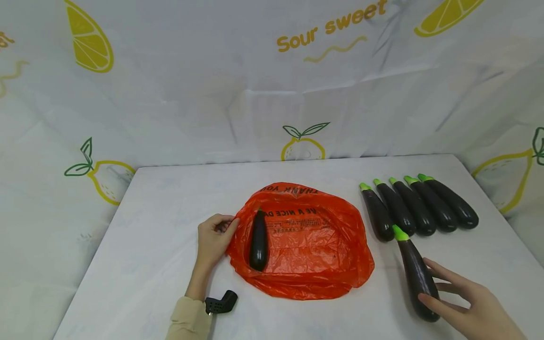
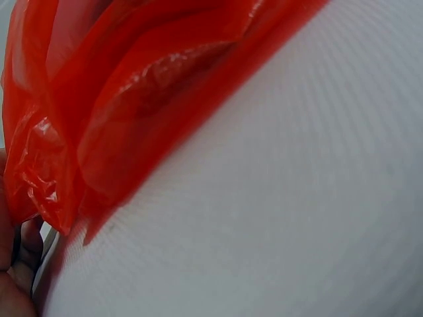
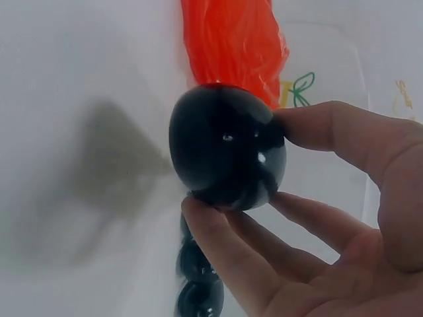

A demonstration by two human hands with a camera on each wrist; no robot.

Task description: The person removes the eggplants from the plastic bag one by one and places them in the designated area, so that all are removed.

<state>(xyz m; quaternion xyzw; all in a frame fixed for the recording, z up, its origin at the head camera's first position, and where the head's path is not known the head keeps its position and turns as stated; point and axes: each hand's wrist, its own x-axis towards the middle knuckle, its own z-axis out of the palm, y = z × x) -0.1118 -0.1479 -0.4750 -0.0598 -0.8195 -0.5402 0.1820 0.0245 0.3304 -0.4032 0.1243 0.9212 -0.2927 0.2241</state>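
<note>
A red plastic bag (image 1: 303, 257) lies with its mouth spread wide on the table, and one dark eggplant (image 1: 258, 241) rests inside at its left. My left hand (image 1: 214, 241) pinches the bag's left rim between thumb and fingers; in the left wrist view the crumpled bag (image 2: 132, 112) fills the upper left. To the right of the bag, my right hand (image 1: 467, 295) grips another eggplant (image 1: 416, 274) near its thick end, the green stem end pointing away. The right wrist view shows that eggplant's round end (image 3: 225, 148) between thumb and fingers.
Several eggplants (image 1: 418, 208) lie side by side in a row at the table's back right, green ends toward the back. A white table (image 1: 170, 198) meets a lemon-printed curtain (image 1: 191, 94) behind it. A black device (image 1: 222, 302) sits on the left wrist.
</note>
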